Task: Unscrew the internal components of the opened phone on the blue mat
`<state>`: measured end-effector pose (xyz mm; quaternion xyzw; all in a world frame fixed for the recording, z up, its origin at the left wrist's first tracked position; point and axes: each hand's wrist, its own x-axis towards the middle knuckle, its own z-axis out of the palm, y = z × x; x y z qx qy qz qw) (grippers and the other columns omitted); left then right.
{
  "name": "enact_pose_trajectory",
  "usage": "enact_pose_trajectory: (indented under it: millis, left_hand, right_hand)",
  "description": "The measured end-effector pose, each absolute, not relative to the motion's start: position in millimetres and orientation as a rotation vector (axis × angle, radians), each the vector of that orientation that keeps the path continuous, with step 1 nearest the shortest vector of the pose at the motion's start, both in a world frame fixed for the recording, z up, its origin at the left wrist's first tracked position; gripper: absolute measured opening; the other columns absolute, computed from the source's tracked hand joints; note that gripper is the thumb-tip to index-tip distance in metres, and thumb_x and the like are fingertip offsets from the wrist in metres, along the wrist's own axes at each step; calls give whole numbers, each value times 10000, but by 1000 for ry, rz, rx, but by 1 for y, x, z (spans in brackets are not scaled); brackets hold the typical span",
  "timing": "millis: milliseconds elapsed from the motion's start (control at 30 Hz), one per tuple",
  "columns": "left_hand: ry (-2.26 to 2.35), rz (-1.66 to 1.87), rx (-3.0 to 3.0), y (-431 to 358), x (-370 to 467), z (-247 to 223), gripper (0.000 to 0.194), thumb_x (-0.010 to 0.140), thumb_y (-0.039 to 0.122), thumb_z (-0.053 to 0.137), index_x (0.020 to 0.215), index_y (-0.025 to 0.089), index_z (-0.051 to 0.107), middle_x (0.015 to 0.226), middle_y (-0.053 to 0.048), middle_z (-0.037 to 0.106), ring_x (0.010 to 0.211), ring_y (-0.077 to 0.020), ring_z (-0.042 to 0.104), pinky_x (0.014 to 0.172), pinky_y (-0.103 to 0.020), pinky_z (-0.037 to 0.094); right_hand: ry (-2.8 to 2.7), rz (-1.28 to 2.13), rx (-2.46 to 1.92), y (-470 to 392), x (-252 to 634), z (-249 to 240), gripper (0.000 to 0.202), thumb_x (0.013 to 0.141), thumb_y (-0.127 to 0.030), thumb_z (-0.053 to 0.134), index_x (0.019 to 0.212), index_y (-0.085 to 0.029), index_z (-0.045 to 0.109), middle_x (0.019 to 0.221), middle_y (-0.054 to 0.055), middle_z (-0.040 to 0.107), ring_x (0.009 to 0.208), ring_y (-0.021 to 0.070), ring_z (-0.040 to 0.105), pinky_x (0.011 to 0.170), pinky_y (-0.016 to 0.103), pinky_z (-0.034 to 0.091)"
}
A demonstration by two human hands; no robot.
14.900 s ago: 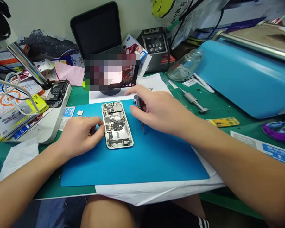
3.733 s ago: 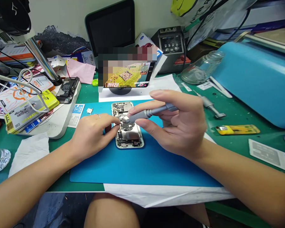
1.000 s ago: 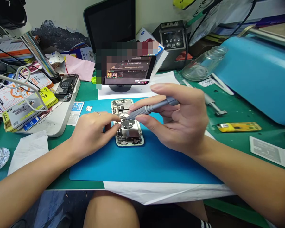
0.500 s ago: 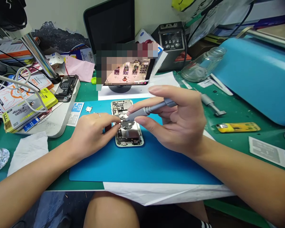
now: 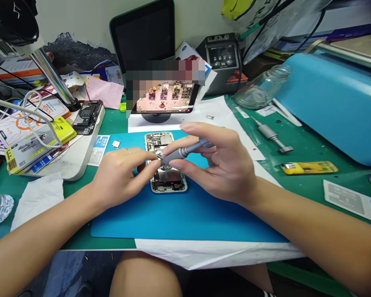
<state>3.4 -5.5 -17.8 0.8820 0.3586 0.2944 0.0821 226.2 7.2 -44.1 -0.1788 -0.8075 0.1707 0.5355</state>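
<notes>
An opened smartphone (image 5: pixel 168 177) lies on a blue mat (image 5: pixel 179 218), its inner parts bare. My right hand (image 5: pixel 222 165) grips a grey screwdriver (image 5: pixel 177 155) between thumb and fingers, the handle slanting down to the left over the phone's middle. My left hand (image 5: pixel 120 173) is closed in a pinch, thumb and forefinger meeting right at the screwdriver's tip. Whatever those fingertips hold is too small and covered to make out. Left of the phone, a small metal piece (image 5: pixel 116 144) rests on the mat.
A second grey screwdriver (image 5: pixel 273 136), a yellow tool (image 5: pixel 309 167) and a glass jar (image 5: pixel 262 88) lie to the right. Behind the phone stands a lit screen (image 5: pixel 167 97). Boxes (image 5: pixel 38 144) and another opened phone (image 5: pixel 88 117) crowd the left. A crumpled tissue (image 5: pixel 38 198) lies near my left forearm.
My right hand has moved left and slightly down, bringing the screwdriver's tip to my left fingertips. My left hand has barely shifted, and the phone stays in place.
</notes>
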Motion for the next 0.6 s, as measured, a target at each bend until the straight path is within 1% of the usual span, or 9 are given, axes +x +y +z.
enact_pose_trajectory:
  millis: [67,133,200,367,500,600]
  left_hand:
    - [1110,881,2602,-5,4,-17,172,1004,245,565,942,183,713,773,2,734,591,-103,589,594,-244,403]
    - [1159,859,2576,-3,3,-16,167,984,228,570,895,178,703,760,10,725,587,-102,577,584,-245,386]
    - [1209,789,2564,-2,2,-16,171,961,230,580,842,178,691,718,18,701,574,-103,561,571,-248,365]
    - [1255,504,2575,0,1,-17,207,908,273,619,727,185,665,622,14,648,556,-130,557,548,-269,311]
    - [1219,435,2599,0,2,-17,245,891,304,624,674,190,610,592,9,628,540,-142,538,546,-283,281]
    - [1206,392,2605,-1,3,-15,282,893,349,617,662,192,578,591,9,617,540,-146,528,549,-287,268]
  right_hand:
    - [-1915,418,-450,6,226,-43,773,889,-104,714,1529,-391,390,1255,16,725,926,161,778,820,286,694]
    - [-1886,430,-470,5,226,-43,787,887,-128,724,1528,-420,373,1444,24,617,908,150,772,793,286,692]
    - [-1862,446,-506,5,227,-44,788,882,-158,741,1519,-433,370,1529,33,536,876,148,765,767,302,689]
    - [-1903,413,-530,6,229,-47,728,882,-180,743,1497,-385,414,1423,53,603,833,160,755,754,321,687]
    - [-1924,404,-510,6,230,-48,705,880,-141,726,1485,-375,450,1368,33,626,829,149,752,763,285,687]
    - [-1969,419,-508,5,229,-47,696,891,-123,704,1491,-345,431,1301,45,671,835,154,747,753,289,676]
